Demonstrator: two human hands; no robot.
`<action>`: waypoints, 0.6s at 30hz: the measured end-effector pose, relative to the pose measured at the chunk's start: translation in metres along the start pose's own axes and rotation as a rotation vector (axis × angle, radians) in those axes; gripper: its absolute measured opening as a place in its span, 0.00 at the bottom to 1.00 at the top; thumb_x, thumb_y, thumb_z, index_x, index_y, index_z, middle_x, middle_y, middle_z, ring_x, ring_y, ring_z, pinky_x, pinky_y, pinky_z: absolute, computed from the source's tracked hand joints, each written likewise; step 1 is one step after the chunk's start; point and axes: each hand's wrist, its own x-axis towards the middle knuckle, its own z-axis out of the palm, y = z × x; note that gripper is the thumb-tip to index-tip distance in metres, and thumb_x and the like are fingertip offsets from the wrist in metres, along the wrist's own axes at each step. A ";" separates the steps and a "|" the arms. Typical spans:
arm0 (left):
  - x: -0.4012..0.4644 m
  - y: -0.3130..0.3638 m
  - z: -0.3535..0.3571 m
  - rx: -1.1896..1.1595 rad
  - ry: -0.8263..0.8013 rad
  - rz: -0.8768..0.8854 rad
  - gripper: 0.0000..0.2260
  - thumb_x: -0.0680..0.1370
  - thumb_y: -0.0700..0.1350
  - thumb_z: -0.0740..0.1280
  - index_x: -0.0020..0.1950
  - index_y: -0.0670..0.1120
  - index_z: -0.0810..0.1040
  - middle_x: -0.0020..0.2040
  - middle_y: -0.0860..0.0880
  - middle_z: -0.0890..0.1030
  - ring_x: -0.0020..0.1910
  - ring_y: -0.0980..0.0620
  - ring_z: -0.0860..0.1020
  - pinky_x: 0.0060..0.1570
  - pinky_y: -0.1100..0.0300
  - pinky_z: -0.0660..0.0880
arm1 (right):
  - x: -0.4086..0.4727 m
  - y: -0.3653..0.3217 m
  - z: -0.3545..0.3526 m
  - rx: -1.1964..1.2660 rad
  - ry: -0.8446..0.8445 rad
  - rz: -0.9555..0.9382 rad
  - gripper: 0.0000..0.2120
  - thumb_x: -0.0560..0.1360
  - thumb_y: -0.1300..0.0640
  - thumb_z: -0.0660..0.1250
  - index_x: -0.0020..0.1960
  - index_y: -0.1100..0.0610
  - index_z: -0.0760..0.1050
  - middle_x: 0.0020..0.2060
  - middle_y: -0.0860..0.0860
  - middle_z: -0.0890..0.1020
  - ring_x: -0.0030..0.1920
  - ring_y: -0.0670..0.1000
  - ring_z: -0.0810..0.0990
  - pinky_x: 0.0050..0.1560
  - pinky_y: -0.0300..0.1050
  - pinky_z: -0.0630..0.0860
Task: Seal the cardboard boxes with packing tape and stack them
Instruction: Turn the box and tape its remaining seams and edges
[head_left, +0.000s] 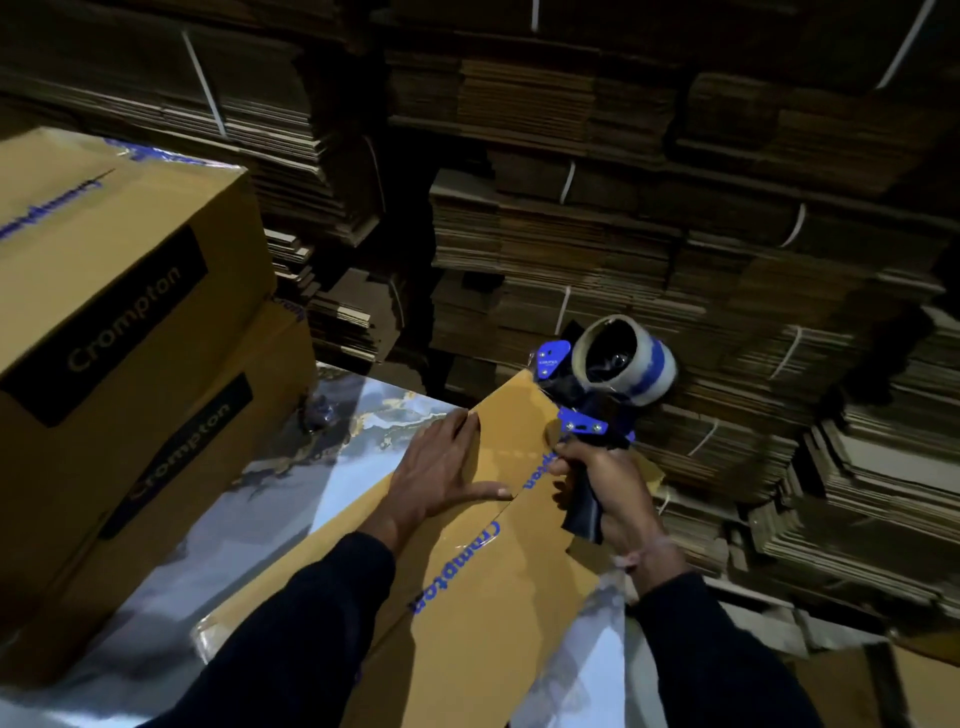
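Pressing flat on the near-centre of the scene, my left hand lies with straight fingers on the top flap of the tan corrugated cardboard box with blue lettering, which sits on the glossy, marble-patterned desk. My right hand has its grip curled tightly round the dark handle of the blue-and-black tape dispenser, whose roll of clear packing tape on a cardboard core rides at the box's far end, right over the centre seam.

What worries me is the seam itself — the two flaps look slightly parted near my thumb, and if the left hand eases off, I judge the tape could bridge a gap or wrinkle. The dispenser is also tilted; drawn crookedly, the strip could wander off the seam. The desk looks slick, so the box could slide under a firm pull.

To the left, two sealed tan cardboard boxes with black printed bands are stacked, matte, their edges crisp. Beyond, to the far right, strapped bundles of flattened brown cardboard sheets show rough, layered edges.
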 end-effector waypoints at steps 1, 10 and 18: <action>0.000 -0.001 0.000 -0.008 0.004 -0.009 0.55 0.67 0.82 0.63 0.82 0.48 0.57 0.80 0.47 0.62 0.76 0.44 0.65 0.74 0.46 0.63 | 0.009 -0.006 -0.002 -0.007 -0.016 0.013 0.08 0.74 0.61 0.72 0.50 0.65 0.82 0.35 0.59 0.83 0.31 0.54 0.78 0.36 0.49 0.73; 0.033 0.008 0.002 -0.315 0.133 -0.250 0.29 0.83 0.61 0.63 0.82 0.51 0.63 0.77 0.48 0.71 0.73 0.46 0.72 0.67 0.51 0.71 | 0.059 -0.042 -0.022 -0.166 -0.144 0.072 0.02 0.74 0.61 0.70 0.45 0.59 0.79 0.30 0.54 0.79 0.31 0.53 0.77 0.34 0.49 0.71; 0.100 0.038 -0.010 -0.937 0.341 -0.307 0.13 0.84 0.49 0.66 0.68 0.48 0.75 0.63 0.46 0.81 0.57 0.54 0.82 0.59 0.54 0.81 | 0.084 -0.056 -0.021 -0.064 -0.187 0.116 0.03 0.75 0.67 0.67 0.49 0.64 0.75 0.31 0.57 0.74 0.29 0.55 0.75 0.27 0.44 0.72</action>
